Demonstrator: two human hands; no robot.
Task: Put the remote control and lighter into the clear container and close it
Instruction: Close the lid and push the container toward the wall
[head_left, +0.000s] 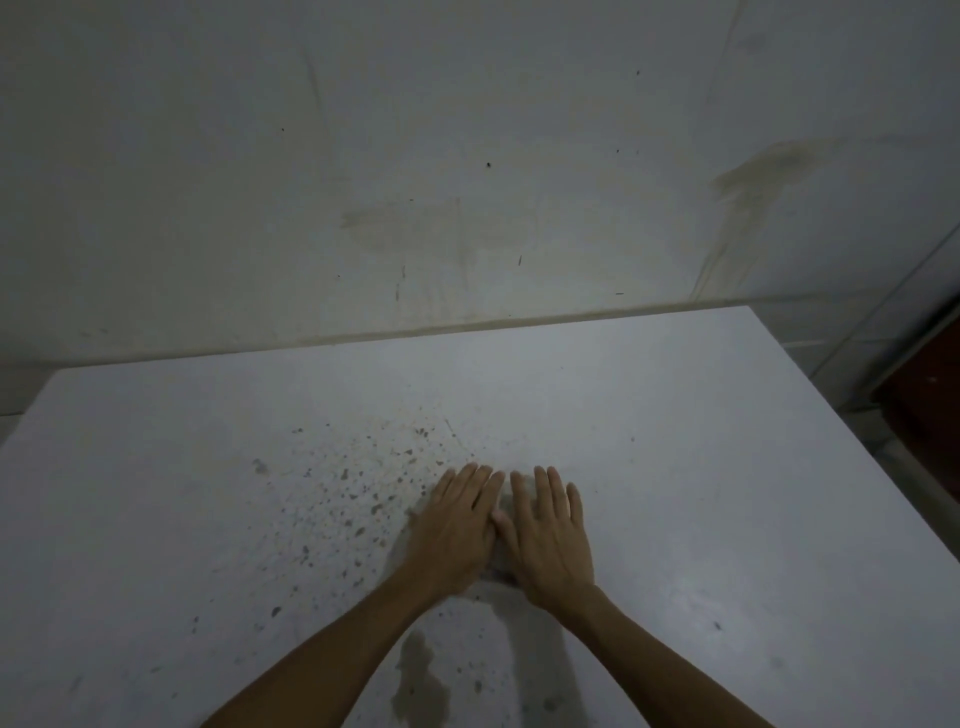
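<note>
Both of my hands lie flat, palms down, side by side on a white table (675, 467). My left hand (457, 530) and my right hand (548, 535) touch at the thumbs, and neither holds anything. The fingers are stretched out and close together. No remote control, lighter or clear container shows anywhere in the head view.
The tabletop carries brown specks (353, 488) left of my hands and a darker stain (421, 680) near the front. A stained white wall (467, 182) rises behind the table's far edge. The table's right edge drops off toward a dark red object (930, 384).
</note>
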